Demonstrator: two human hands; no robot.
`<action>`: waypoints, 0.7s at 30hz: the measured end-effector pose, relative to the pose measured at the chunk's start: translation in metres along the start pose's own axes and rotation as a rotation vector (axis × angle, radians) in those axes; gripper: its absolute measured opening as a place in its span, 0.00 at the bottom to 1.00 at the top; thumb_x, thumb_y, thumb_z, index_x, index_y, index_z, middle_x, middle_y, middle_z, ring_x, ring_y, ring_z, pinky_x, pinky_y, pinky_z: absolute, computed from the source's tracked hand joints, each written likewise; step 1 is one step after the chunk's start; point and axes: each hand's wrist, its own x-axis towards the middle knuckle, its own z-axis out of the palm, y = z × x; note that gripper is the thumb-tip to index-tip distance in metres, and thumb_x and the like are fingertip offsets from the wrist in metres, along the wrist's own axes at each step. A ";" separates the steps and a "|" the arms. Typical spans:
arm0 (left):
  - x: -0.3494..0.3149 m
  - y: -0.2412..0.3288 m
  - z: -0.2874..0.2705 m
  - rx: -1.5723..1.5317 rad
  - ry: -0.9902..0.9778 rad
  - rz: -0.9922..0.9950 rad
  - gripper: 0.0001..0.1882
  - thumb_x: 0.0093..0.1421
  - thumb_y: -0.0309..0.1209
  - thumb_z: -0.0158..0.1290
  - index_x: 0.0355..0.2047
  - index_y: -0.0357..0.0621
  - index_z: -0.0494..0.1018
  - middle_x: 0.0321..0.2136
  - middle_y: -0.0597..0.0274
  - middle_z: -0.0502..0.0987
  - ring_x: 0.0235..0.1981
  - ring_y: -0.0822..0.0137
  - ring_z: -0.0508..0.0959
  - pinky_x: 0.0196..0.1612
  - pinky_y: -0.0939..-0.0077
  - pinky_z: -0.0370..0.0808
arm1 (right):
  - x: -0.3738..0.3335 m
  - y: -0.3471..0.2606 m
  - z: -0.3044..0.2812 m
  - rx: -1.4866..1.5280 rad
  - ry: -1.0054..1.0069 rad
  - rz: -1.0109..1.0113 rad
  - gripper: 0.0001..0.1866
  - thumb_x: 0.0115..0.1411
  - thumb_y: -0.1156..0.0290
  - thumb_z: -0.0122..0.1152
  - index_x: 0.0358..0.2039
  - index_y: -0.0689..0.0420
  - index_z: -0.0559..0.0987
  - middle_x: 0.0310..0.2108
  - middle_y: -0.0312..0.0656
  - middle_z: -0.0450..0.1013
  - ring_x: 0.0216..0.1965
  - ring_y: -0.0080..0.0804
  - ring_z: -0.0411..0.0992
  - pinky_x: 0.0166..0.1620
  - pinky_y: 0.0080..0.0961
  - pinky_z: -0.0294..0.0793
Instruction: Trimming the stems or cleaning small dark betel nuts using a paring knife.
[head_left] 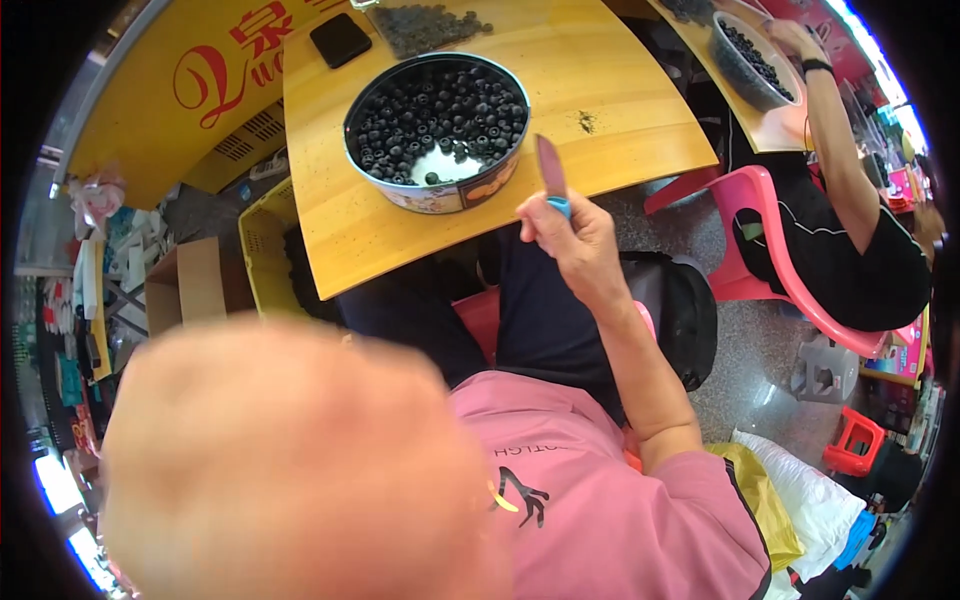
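Note:
My right hand (pixel 582 245) is closed around the blue handle of a small knife (pixel 551 168), its blade pointing up and away, just right of a big round tin (pixel 440 197) and over the table's near edge. Many small dark round fruits (pixel 432 115), like berries, fill most of the tin; a patch of its pale bottom shows at the near side. Very close to the camera, my left hand (pixel 300 460) is a large blurred shape at the lower left. Its fingers cannot be made out, nor whether anything is in them.
Tin and scattered dark crumbs are on the yellow table (pixel 610 90). Behind stand a black phone (pixel 340 40) and a clear box of dark pieces (pixel 425 28). At right another person's arm (pixel 838 150) reaches by a bowl (pixel 752 62); a pink chair (pixel 755 235) stands between us. A yellow crate (pixel 262 260) is left.

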 end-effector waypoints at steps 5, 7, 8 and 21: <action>0.019 -0.096 0.034 0.108 -0.053 -0.125 0.05 0.55 0.20 0.49 0.32 0.34 0.73 0.27 0.54 0.77 0.29 0.63 0.78 0.33 0.76 0.72 | -0.001 0.003 -0.024 0.084 0.162 0.009 0.11 0.65 0.67 0.56 0.35 0.62 0.78 0.23 0.35 0.72 0.19 0.13 0.60 0.23 0.11 0.57; 0.014 -0.146 0.047 0.075 -0.063 -0.192 0.06 0.59 0.22 0.49 0.35 0.34 0.73 0.29 0.54 0.78 0.31 0.63 0.79 0.35 0.74 0.73 | 0.001 0.001 -0.021 0.118 0.158 0.008 0.11 0.65 0.66 0.56 0.35 0.62 0.78 0.23 0.36 0.72 0.19 0.14 0.60 0.23 0.12 0.57; 0.013 -0.165 0.052 0.066 -0.084 -0.270 0.07 0.60 0.23 0.49 0.36 0.34 0.74 0.29 0.54 0.78 0.32 0.62 0.79 0.36 0.73 0.74 | 0.001 0.001 -0.020 0.133 0.176 0.002 0.12 0.65 0.65 0.56 0.35 0.62 0.78 0.23 0.36 0.72 0.19 0.14 0.60 0.23 0.12 0.57; 0.055 -0.229 0.137 0.232 -0.277 -0.344 0.17 0.57 0.36 0.56 0.45 0.42 0.73 0.35 0.53 0.77 0.38 0.55 0.78 0.42 0.64 0.74 | 0.005 0.009 -0.026 0.091 0.197 0.012 0.12 0.65 0.65 0.57 0.35 0.61 0.78 0.23 0.35 0.72 0.19 0.13 0.61 0.23 0.11 0.58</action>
